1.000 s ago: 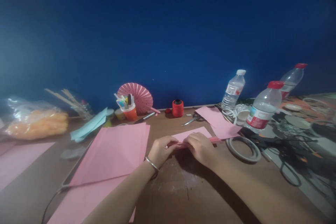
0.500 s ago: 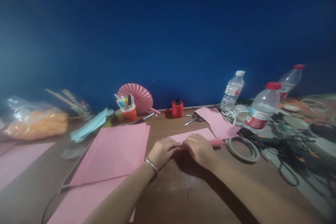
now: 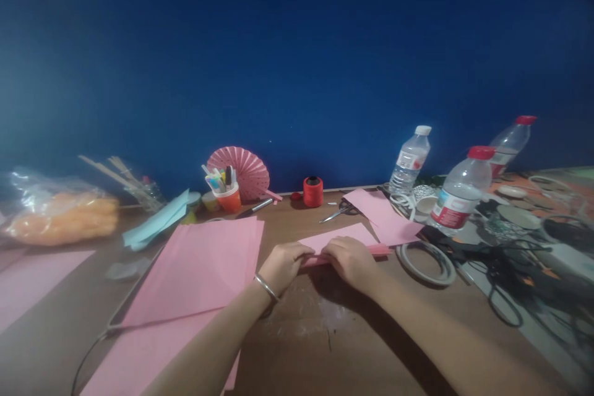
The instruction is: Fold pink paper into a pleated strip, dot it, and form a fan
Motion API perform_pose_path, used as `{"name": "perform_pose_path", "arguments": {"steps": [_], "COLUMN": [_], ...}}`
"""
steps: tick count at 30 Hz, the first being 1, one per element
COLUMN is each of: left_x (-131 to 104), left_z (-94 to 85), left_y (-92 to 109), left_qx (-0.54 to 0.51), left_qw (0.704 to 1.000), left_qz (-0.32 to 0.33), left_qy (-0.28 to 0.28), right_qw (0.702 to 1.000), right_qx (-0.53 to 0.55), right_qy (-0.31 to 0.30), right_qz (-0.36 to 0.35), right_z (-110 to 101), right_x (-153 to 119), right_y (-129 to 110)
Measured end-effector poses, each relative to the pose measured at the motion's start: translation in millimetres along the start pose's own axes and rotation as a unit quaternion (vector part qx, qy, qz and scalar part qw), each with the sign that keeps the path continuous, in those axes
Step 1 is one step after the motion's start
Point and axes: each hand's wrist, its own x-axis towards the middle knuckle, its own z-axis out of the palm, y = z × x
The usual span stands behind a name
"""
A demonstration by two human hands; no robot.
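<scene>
Both hands are closed on the near edge of a pink sheet of paper [image 3: 346, 234], which has narrow folds stacked along that edge. My left hand [image 3: 286, 263], with a silver bangle at the wrist, pinches the left part of the folded edge. Just right of it, my right hand [image 3: 350, 261] has its fingers curled over the same strip, and the folded end sticks out beyond its knuckles. A small gap parts the two sets of fingertips. Beyond the paper lie scissors [image 3: 335, 213] and a red thread spool [image 3: 313, 192].
A stack of pink paper [image 3: 199, 266] lies on the left. Behind it stand a pen cup [image 3: 229, 199] and a pleated pink fan [image 3: 248, 168]. Cut pink paper [image 3: 387, 223], a coiled grey cable [image 3: 426, 265] and water bottles [image 3: 459, 195] fill the right side.
My left hand has shifted slightly left along the folded edge, widening the gap between my hands. My right hand stays on the paper. The whole view has moved slightly.
</scene>
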Motion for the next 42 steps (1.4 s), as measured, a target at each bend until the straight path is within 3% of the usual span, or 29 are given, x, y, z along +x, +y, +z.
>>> {"name": "perform_pose_path", "arguments": {"steps": [4,11,15,23,27,31,35,42], "left_x": [-1.6,-0.5,1.7,1.7,0.1,0.7,2.4,1.0], "left_z": [3.1,4.0,-3.7,-16.2,-19.0,-17.5,-9.3,3.3], "left_y": [2.3,6.1,-6.3,-35.6,-36.1,-27.5,-18.4,-5.5], "left_qx": [-0.021,-0.033,-0.002,0.052,0.085,0.145,0.209,0.3], "left_qw": [0.998,0.999,0.997,0.986,0.987,0.987,0.975,0.948], "left_qz": [-0.051,-0.028,-0.038,-0.125,-0.12,-0.071,-0.028,0.03], "left_qy": [0.023,0.024,0.062,0.102,0.067,-0.01,-0.066,-0.105], "right_qw": [1.0,0.999,1.0,0.999,0.999,1.0,0.998,0.99], "right_qx": [-0.002,0.024,0.017,-0.007,0.031,-0.002,-0.052,-0.074], "right_qy": [-0.012,-0.023,-0.023,0.003,0.003,0.004,-0.046,-0.118], "right_qz": [-0.006,0.009,0.008,0.032,0.04,0.021,-0.01,-0.036], "right_z": [2.2,4.5,-0.3,-8.4,-9.8,-12.3,-13.2,-4.2], "right_x": [-0.9,1.4,0.9,-3.8,-3.5,-1.7,1.4,4.7], "right_y": [-3.1,-4.1,13.0,51.5,55.6,45.3,25.2,9.3]}}
